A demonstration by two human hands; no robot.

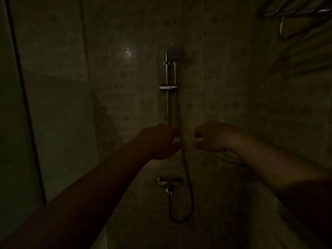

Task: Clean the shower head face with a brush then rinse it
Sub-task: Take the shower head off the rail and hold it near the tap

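The round shower head (pixel 175 50) sits at the top of a chrome wall rail (pixel 167 101), face toward me. Its dark hose (pixel 188 177) hangs down in a loop to the mixer tap (pixel 169 183). My left hand (pixel 159 141) reaches to the foot of the rail, fingers and thumb spread either side of the hose and holding nothing. My right hand (pixel 213 136) hovers just right of the hose, fingers loosely curled with a gap to the thumb. No brush is visible in the dim light.
A pale, thin-rimmed thing (pixel 227 155) shows under my right wrist; I cannot tell what it is. Tiled walls surround the bathtub (pixel 224 221) below. A glass screen (pixel 27 123) stands at the left, and a metal rack (pixel 296 13) hangs at the top right.
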